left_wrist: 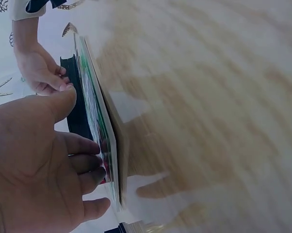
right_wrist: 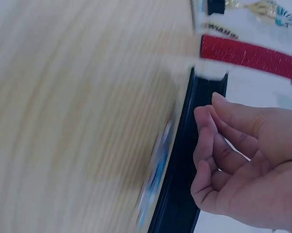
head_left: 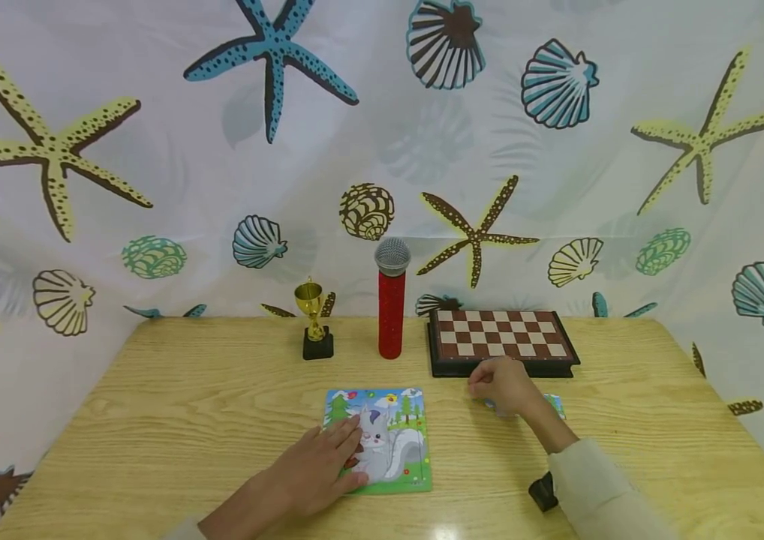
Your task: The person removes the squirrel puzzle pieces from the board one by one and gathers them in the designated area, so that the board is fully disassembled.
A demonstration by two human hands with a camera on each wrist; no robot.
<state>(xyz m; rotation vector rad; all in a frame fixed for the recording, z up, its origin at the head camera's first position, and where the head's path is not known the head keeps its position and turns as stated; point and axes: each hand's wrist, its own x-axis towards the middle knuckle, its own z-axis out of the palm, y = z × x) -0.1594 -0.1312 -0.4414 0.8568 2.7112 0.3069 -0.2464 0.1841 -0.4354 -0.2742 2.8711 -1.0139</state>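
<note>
Wooden table (head_left: 206, 405) — left hand (head_left: 317, 469) relaxed on squirrel board (head_left: 401, 454), edge-on only in left wrist view — right hand (head_left: 505, 384) curled.

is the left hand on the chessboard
No, the left hand is at the squirrel picture board, while the chessboard lies farther back and to the right.

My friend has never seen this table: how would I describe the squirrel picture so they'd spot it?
On the wooden table, find the tall red microphone. Nearer the viewer, partly covered by the left hand, lies a flat, squarish picture. Unlike the checkered board behind it to the right, it shows a grey squirrel with a bushy tail.
</note>
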